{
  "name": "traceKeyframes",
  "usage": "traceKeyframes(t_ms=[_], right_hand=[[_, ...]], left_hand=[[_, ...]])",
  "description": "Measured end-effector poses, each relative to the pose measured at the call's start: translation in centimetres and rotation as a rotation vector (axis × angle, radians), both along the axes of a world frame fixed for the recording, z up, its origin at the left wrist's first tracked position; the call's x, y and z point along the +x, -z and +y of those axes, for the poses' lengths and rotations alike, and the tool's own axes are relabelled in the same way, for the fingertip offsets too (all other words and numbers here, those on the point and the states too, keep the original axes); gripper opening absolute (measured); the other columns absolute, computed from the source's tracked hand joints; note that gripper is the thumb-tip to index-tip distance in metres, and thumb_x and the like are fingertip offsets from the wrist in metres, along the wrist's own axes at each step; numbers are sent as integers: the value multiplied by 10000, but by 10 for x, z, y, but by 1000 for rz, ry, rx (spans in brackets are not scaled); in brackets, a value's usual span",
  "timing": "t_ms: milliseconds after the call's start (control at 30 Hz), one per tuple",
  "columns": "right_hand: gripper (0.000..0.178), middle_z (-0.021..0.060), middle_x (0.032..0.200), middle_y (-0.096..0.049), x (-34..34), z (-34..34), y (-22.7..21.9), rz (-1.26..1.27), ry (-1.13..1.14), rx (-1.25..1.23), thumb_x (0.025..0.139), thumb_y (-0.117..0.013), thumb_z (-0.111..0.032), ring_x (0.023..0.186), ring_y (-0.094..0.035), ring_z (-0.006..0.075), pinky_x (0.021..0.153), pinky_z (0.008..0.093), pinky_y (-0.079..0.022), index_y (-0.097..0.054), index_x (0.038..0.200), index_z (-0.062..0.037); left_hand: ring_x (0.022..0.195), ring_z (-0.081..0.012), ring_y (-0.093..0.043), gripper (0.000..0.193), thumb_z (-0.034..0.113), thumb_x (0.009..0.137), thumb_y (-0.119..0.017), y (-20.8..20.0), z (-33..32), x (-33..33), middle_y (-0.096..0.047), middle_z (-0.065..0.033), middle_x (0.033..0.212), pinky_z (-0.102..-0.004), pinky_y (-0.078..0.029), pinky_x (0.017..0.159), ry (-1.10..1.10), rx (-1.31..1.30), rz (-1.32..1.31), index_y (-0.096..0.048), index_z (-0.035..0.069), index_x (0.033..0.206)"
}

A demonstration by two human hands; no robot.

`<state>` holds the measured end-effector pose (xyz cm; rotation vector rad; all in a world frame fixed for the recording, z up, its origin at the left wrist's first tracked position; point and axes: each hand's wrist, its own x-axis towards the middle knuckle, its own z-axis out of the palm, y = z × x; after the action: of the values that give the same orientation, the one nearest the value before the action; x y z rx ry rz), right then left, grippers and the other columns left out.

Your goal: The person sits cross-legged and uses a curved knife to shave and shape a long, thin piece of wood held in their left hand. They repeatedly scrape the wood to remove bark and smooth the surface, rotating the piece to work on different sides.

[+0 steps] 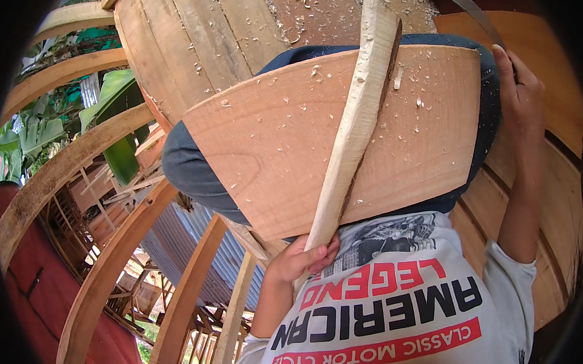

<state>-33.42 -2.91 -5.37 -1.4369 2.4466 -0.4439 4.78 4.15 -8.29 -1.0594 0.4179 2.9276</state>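
My left hand [300, 259] is closed round the lower end of a pale, roughly hewn wooden stick [351, 132], close to my shirt. The stick leans up and to the right, its far end wider, with a dark strip along its right side. Under it, a broad wooden board [265, 151] with curved edges lies across my crossed legs, sprinkled with shavings. Raised at the upper right, my right hand [522, 87] grips a knife with a curved metal blade [475, 10]. Its handle is mostly hidden by my fingers. The blade is apart from the stick.
Beyond my legs runs a plank floor [190, 38] littered with wood shavings. Curved wooden ribs [111, 272] rise at the left, with gaps between them. Past them stand corrugated metal sheets [191, 249] and green leaves [115, 98]. More planks [517, 219] lie at the right.
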Motion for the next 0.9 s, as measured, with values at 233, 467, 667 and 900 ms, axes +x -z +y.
traceKeyframes(t_ms=[233,467,667,900], right_hand=[[448,106,519,-507,77,30,-8,29,-468,-7,777,-678,-460,461,-547,279,428,363,-413,-510,629,-72],[449,157,596,-504,60,28,4,66,-420,34,802,-667,-427,508,-501,314,465,348,-383,-525,667,-23],[511,107,494,-449,3,4,0,8,122,-36,846,-637,-440,416,-362,188,415,303,-327,-537,648,20],[503,97,489,-500,90,34,-7,42,-472,30,751,-682,-512,440,-543,262,415,347,-415,-498,572,-79]], left_hand=[[518,-29,-328,396,410,920,-527,6,-4,2,-402,17,688,-171,-275,454,-29,54,123,-455,23,962],[520,-30,-326,424,441,890,-558,-7,-8,-8,-406,24,680,-174,-267,451,10,22,-23,-457,32,940],[488,-29,-308,494,519,836,-592,-8,-6,-5,-389,21,633,-177,-224,422,34,-33,-62,-430,52,843],[523,-28,-339,388,403,893,-570,-6,-7,-5,-414,25,673,-168,-265,454,-1,4,-8,-465,31,929]])
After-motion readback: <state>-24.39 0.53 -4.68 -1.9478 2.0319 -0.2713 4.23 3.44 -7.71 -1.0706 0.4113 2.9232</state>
